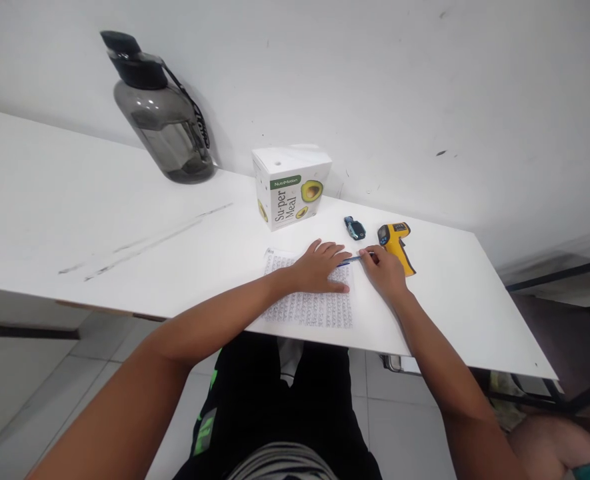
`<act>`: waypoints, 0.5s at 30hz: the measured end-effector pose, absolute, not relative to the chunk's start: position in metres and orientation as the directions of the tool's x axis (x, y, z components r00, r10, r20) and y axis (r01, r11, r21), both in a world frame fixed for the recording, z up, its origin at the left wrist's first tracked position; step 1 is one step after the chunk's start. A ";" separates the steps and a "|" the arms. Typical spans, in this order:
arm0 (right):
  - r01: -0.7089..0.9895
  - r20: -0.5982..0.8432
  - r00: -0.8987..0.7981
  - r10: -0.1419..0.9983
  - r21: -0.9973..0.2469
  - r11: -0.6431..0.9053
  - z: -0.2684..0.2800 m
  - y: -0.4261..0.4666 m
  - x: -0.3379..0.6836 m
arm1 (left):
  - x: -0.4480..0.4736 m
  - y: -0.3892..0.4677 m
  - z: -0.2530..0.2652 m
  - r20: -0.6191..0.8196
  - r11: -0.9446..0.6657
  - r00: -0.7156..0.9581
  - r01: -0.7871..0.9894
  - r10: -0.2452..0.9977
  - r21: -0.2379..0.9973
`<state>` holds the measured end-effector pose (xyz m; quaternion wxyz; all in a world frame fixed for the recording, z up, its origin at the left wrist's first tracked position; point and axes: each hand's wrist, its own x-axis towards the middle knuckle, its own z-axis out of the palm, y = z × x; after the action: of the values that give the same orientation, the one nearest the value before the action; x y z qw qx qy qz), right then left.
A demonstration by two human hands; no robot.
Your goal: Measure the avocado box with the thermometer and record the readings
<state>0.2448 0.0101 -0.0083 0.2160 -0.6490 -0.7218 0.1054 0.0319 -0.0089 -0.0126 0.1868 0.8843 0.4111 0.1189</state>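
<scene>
A printed sheet of paper [309,310], covered in rows of small figures, lies near the front edge of the white table. My left hand [319,268] rests on it palm down, fingers spread, covering its upper right part. Just right of the sheet, my right hand [385,272] is closed with its fingertips pinched on a blue pen [355,258]. The pen points left, and its far end reaches the fingers of my left hand. A yellow infrared thermometer [399,248] lies right behind my right hand, partly covered by it. What the small figures are is too fine to read.
A white Su-per Meal box [292,187] stands behind the sheet, near the wall. Right of it lies a small dark blue device [355,228]. A large grey water bottle [167,127] stands at the back left of the table [175,227]. Another person's bare limb [555,443] shows at lower right.
</scene>
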 end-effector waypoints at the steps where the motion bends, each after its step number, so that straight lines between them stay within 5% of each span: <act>1: 0.887 0.188 -0.056 0.981 -0.441 0.135 -0.008 0.010 0.245 | 0.032 -0.009 -0.013 0.062 -0.591 0.632 0.680 0.772 0.433; 9: 0.921 0.383 0.151 0.911 -0.390 0.012 0.007 0.014 0.261 | 0.030 -0.007 -0.017 0.284 -0.663 0.606 0.608 0.743 0.436; 15: 0.943 0.241 0.289 0.926 -0.240 -0.232 0.008 0.019 0.277 | 0.009 0.004 -0.003 0.721 -0.723 0.438 0.680 0.537 0.125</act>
<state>0.2774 0.0194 0.0085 0.1708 -0.7846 -0.5956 -0.0237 0.0092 0.0043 -0.0033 -0.0917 0.8431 0.3608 0.3880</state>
